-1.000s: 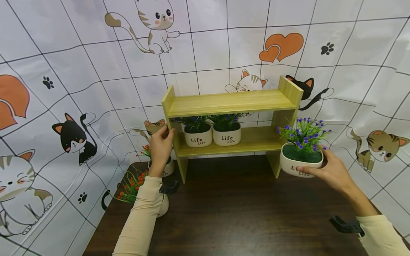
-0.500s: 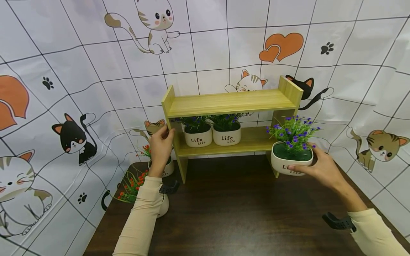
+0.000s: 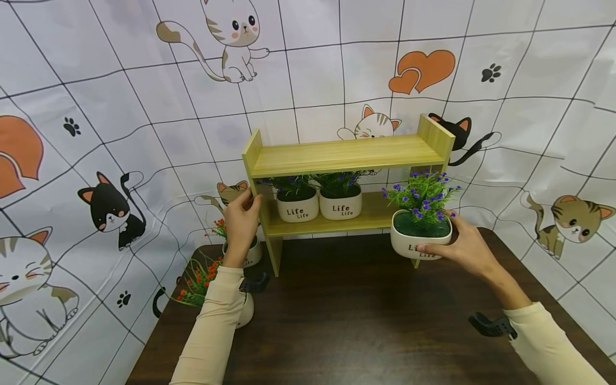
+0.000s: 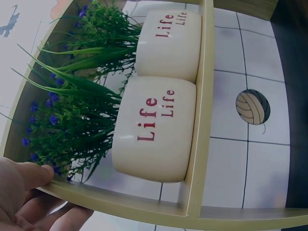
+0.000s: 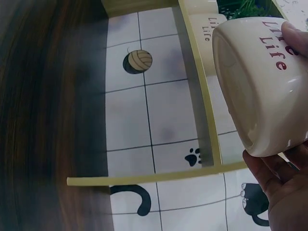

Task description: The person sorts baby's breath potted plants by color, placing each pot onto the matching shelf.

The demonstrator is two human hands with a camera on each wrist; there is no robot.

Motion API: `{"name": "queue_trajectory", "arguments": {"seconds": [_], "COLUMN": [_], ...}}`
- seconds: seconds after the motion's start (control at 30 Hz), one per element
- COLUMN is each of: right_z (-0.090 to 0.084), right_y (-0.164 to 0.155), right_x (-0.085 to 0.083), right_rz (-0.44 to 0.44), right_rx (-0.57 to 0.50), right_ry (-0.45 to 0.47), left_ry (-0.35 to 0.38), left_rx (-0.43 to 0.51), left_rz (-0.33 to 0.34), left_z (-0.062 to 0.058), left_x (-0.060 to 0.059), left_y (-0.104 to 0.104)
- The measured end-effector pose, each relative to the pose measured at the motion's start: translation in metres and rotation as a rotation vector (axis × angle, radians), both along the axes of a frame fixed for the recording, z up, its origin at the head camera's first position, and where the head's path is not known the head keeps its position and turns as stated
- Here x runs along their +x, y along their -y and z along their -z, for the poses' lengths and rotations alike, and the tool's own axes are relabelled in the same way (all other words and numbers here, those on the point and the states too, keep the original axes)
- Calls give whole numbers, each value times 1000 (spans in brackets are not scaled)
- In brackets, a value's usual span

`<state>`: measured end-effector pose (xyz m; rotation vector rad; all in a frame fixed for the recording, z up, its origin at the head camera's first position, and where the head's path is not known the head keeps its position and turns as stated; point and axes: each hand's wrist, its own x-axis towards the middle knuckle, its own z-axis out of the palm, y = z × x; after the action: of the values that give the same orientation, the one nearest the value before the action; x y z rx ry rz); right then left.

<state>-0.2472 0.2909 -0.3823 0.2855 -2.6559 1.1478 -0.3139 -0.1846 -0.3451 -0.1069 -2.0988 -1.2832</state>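
A small two-tier wooden shelf (image 3: 346, 155) stands at the back of a dark table (image 3: 346, 321). Two white "Life" pots with purple flowers (image 3: 297, 206) (image 3: 341, 203) sit on its lower board; the left wrist view shows them close up (image 4: 156, 127). My left hand (image 3: 242, 216) grips the shelf's left side panel (image 4: 29, 183). My right hand (image 3: 462, 243) holds a third white pot with purple flowers (image 3: 420, 238) in the air in front of the shelf's right end (image 5: 262, 82).
Pots with red flowers (image 3: 199, 278) stand on the table left of the shelf, behind my left arm. A cat-print cloth (image 3: 120, 133) covers the wall behind and drapes down both sides. Black wrist straps (image 3: 491, 325) sit on both forearms.
My right hand has carried the purple-flower pot leftward, from right of the shelf to the front of its lower right end. The left hand has stayed on the side panel.
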Motion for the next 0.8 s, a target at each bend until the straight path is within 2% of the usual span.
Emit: {"name": "queue_trajectory", "arguments": {"seconds": [0.3, 0.57, 0.8], "right_z": [0, 0, 0], "right_y": [11, 18, 23], "right_x": [-8, -13, -19], "right_rz": [-25, -50, -65], "right_rx": [-22, -99, -109], "right_ry": [6, 32, 8], "left_ry": [-10, -14, -17], "left_rx": [7, -4, -2], "left_rz": [12, 7, 5], "left_z": [0, 0, 0], "left_x": [0, -1, 0], "left_y": [0, 0, 0]}}
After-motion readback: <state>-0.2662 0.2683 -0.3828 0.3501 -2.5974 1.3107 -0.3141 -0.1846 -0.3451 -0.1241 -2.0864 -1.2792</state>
